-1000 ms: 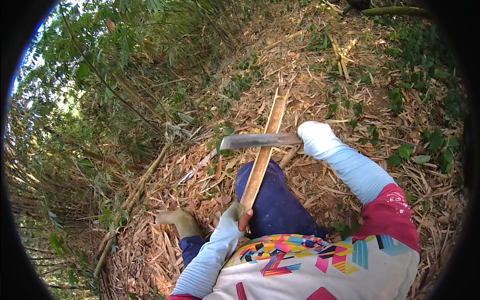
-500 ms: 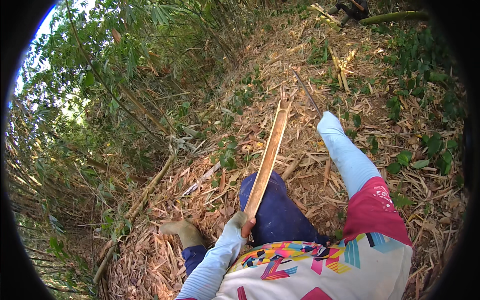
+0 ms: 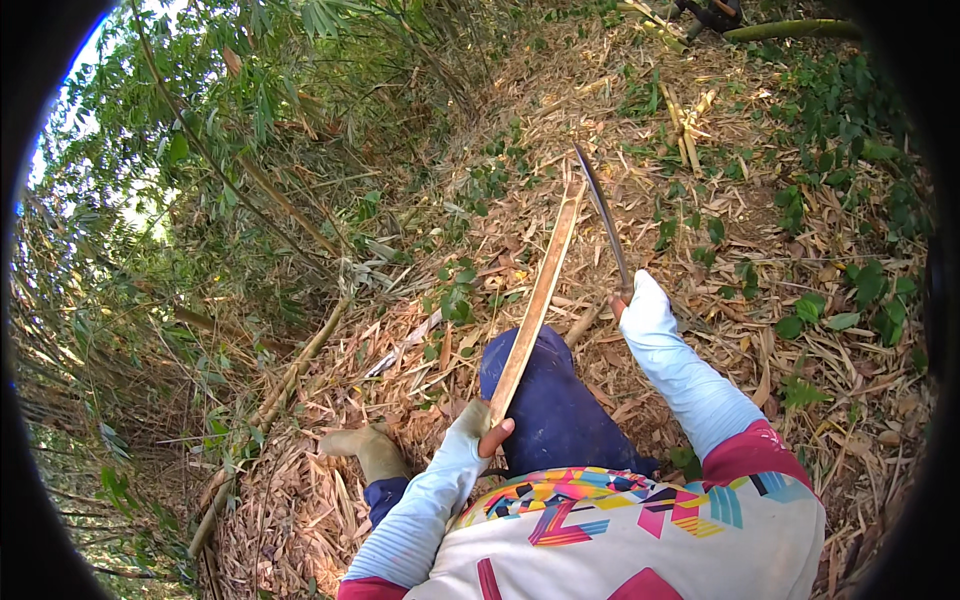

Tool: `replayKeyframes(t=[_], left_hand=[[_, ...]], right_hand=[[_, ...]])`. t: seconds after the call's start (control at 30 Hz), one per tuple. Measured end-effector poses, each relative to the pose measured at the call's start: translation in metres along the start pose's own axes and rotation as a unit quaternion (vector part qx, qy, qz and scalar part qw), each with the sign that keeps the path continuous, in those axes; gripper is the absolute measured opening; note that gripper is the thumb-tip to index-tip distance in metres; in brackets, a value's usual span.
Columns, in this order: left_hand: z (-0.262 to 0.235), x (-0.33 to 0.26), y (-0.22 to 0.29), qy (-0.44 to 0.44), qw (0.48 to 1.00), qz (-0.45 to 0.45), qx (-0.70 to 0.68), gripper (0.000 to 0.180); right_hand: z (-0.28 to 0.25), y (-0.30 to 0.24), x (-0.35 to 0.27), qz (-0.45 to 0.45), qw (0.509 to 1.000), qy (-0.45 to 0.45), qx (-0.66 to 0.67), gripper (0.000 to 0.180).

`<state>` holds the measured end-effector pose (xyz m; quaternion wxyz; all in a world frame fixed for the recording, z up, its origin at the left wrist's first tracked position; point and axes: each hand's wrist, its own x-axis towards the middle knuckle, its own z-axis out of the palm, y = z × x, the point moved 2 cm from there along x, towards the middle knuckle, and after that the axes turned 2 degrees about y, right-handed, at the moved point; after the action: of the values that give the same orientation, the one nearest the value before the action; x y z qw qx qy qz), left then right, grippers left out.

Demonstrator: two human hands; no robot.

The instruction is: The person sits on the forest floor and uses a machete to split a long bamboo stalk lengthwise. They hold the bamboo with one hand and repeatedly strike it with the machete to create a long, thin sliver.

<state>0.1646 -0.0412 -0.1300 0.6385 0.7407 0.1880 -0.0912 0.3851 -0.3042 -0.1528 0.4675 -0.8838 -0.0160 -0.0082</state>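
A long split bamboo strip (image 3: 541,300) slants up and away from me, its pale hollow inner face showing. Its near end is gripped by my left hand (image 3: 482,432), thumb along the edge, and the strip passes over my blue-trousered knee (image 3: 560,405). My right hand (image 3: 640,300) is closed round the handle of a machete (image 3: 603,205). The dark, slightly curved blade points away from me, just right of the strip's far end, with a small gap between them. Pale blue sleeves cover both forearms and part of the hands.
Dry bamboo leaves and chips (image 3: 740,380) cover the ground. Cut bamboo pieces (image 3: 685,125) lie ahead, with a green bamboo pole (image 3: 790,30) beyond, beside a partly visible person (image 3: 712,18). Dense bamboo growth (image 3: 250,180) stands at left; leafy plants (image 3: 870,300) at right.
My right hand has come nearer and slightly left, bringing the machete blade closer to the bamboo strip. The strip has turned a little in my left hand, so its hollow looks narrower.
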Motion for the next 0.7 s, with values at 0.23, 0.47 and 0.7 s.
replayKeyframes(t=[0.23,0.47,0.7], left_hand=[[0.001,0.016,0.009,-0.021,0.994,-0.086,0.068,0.067],[0.008,0.019,0.004,0.002,0.995,-0.052,0.089,0.068],[0.008,0.011,0.013,0.014,0.994,-0.02,0.103,0.072]], right_hand=[[-0.013,-0.061,-0.007,-0.094,0.976,-0.088,-0.173,0.022],[0.009,-0.089,-0.06,-0.16,0.842,-0.328,-0.397,0.015],[-0.002,-0.072,-0.025,-0.166,0.919,-0.211,-0.288,0.017]])
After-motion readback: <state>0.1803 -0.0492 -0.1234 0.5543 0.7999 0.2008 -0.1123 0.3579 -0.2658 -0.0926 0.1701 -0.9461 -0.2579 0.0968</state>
